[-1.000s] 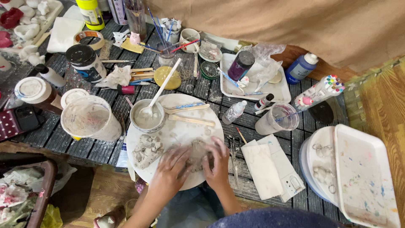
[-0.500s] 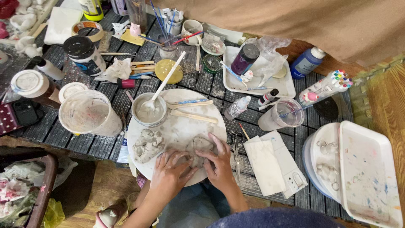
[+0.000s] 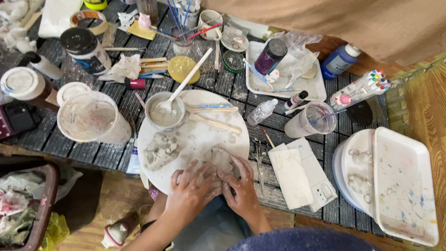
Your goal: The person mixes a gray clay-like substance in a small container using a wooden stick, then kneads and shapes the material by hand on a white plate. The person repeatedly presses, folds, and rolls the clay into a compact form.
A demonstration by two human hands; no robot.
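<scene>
1. Head view, the hands: both hands press on a grey lump of clay at the near right of a round white board. The left hand lies flat with spread fingers against the lump's near left side; the right hand curls over its near right edge. Neither hand grips anything closed; both are open palms and fingers pushing on the clay.

2. Head view, the work so far: the lump looks low and rough, with no clear form yet, so by my judgement the shaping is at an early stage. A second clay piece lies untouched at the board's left side, well apart from the hands.

3. Head view, what stands ready: a small bowl of grey slurry with a white stick in it sits at the far left of the board, and wooden tools lie just right of it, unused now. A clear cup stands left of the board, and a white tray at the far right.
</scene>
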